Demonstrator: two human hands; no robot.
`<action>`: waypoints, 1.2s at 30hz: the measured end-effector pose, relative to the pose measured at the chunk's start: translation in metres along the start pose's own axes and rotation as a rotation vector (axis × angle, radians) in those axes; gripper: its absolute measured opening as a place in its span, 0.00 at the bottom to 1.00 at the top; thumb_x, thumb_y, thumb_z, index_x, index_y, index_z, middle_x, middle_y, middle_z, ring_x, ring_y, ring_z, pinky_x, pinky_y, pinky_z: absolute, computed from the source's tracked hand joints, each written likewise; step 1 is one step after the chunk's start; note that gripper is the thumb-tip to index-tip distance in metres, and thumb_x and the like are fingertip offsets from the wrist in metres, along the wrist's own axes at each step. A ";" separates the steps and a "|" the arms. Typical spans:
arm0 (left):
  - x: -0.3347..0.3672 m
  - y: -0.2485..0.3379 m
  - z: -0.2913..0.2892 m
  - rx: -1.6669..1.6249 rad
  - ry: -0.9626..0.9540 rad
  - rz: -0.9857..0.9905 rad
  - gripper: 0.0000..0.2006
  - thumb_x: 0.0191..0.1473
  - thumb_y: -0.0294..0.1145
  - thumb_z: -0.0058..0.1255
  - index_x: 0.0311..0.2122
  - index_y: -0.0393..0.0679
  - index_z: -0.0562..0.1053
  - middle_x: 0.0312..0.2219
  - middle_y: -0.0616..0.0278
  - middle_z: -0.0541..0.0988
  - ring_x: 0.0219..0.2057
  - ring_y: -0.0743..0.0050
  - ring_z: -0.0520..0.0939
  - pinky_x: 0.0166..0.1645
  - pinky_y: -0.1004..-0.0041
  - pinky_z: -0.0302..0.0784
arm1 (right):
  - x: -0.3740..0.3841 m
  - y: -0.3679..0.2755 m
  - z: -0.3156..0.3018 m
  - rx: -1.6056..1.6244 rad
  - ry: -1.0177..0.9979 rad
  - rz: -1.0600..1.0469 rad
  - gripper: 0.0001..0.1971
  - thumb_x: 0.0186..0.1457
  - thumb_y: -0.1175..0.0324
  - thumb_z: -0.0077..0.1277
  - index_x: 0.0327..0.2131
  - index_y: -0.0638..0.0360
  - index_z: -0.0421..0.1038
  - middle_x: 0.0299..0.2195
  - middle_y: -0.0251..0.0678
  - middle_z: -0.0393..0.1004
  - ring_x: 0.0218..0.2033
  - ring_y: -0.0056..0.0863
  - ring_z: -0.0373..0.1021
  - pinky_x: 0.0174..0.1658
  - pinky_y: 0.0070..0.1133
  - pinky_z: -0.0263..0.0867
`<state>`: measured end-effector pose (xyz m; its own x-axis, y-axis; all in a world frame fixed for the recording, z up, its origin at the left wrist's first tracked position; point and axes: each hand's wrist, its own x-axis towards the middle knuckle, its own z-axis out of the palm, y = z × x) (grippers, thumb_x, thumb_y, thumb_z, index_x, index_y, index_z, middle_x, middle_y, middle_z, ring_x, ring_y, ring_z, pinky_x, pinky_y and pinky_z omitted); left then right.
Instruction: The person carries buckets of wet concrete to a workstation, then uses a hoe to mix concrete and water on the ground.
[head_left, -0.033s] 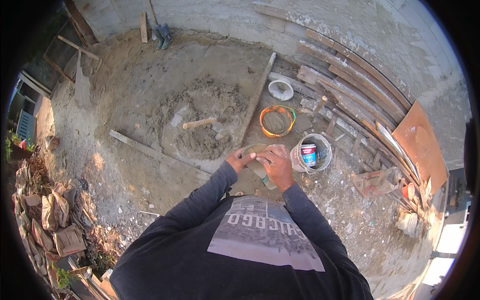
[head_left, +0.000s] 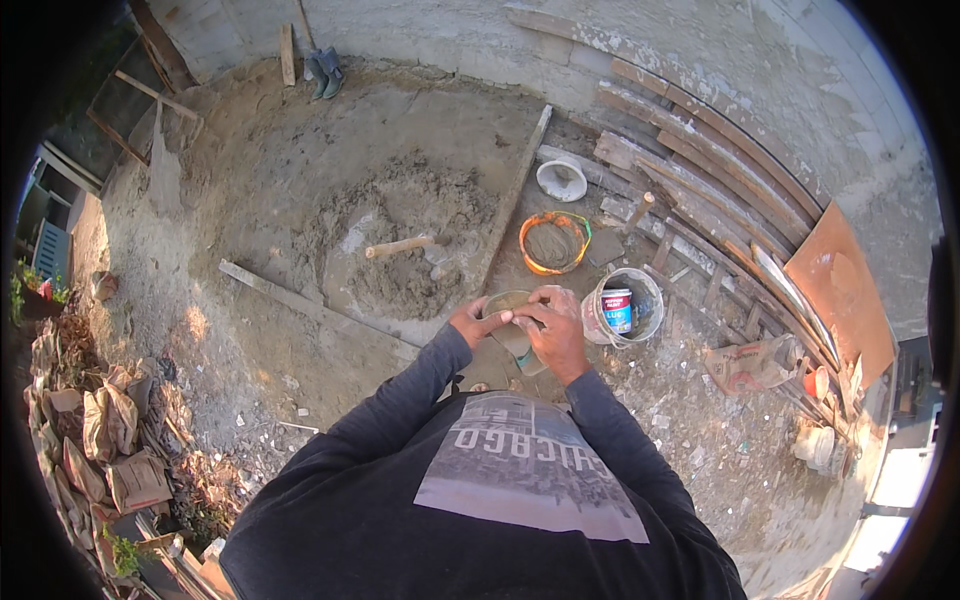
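Note:
My left hand (head_left: 482, 325) and my right hand (head_left: 553, 332) meet in front of my chest, fingertips and thumbs drawn together. Whatever they pinch is too small or too covered to name. Just beyond and below the fingers shows a round vessel (head_left: 507, 299) with greyish stuff inside; whether the hands touch it is unclear. A pale piece with a teal edge (head_left: 530, 362) shows under the right hand. Close by on the right stands a white bucket (head_left: 651, 333) holding a paint can (head_left: 617, 312). An orange-rimmed bucket of grey mortar (head_left: 550, 243) sits farther off.
Ahead lies a heap of wet mortar (head_left: 400, 285) with a wooden handle (head_left: 398, 247) sticking out. Boards (head_left: 310, 310) border it. A white basin (head_left: 562, 180), stacked planks (head_left: 700, 165) and a brown sheet (head_left: 845, 285) lie right. Boots (head_left: 323, 75) stand by the wall; old sacks (head_left: 110, 420) pile left.
The fingers of my right hand have shifted slightly, and a little more of the round vessel shows beyond them. Everything else looks the same.

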<state>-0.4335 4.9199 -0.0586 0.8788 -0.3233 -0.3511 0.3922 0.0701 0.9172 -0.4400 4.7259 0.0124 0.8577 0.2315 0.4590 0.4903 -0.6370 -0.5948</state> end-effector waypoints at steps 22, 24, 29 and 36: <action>0.020 0.013 0.024 0.364 0.459 0.419 0.17 0.57 0.41 0.48 0.45 0.39 0.72 0.35 0.49 0.77 0.36 0.61 0.77 0.41 0.66 0.70 | -0.015 0.017 0.024 0.080 0.063 0.201 0.17 0.47 0.64 0.62 0.38 0.62 0.69 0.49 0.49 0.61 0.46 0.41 0.65 0.51 0.30 0.60; 0.027 0.013 0.027 0.397 0.415 0.351 0.18 0.57 0.43 0.48 0.45 0.40 0.72 0.33 0.51 0.77 0.35 0.65 0.77 0.41 0.67 0.70 | -0.024 0.025 0.024 0.113 0.041 0.264 0.14 0.48 0.63 0.61 0.36 0.60 0.73 0.50 0.55 0.61 0.49 0.48 0.64 0.53 0.32 0.59; 0.049 0.016 0.047 0.302 0.206 0.151 0.25 0.56 0.46 0.50 0.50 0.35 0.69 0.38 0.54 0.79 0.35 0.71 0.77 0.38 0.70 0.73 | -0.038 0.045 0.023 0.069 0.131 0.376 0.13 0.51 0.60 0.57 0.36 0.58 0.75 0.51 0.56 0.61 0.50 0.50 0.64 0.51 0.33 0.61; 0.118 -0.041 0.074 0.505 0.133 0.030 0.28 0.53 0.47 0.53 0.52 0.34 0.69 0.45 0.44 0.76 0.49 0.55 0.77 0.53 0.67 0.70 | -0.061 0.099 0.042 0.111 0.203 0.621 0.17 0.52 0.54 0.56 0.38 0.57 0.75 0.52 0.57 0.61 0.52 0.51 0.62 0.52 0.33 0.60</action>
<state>-0.3656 4.8091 -0.1240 0.9274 -0.2033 -0.3141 0.2151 -0.3972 0.8922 -0.4374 4.6793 -0.1027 0.9452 -0.3047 0.1172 -0.0641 -0.5252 -0.8485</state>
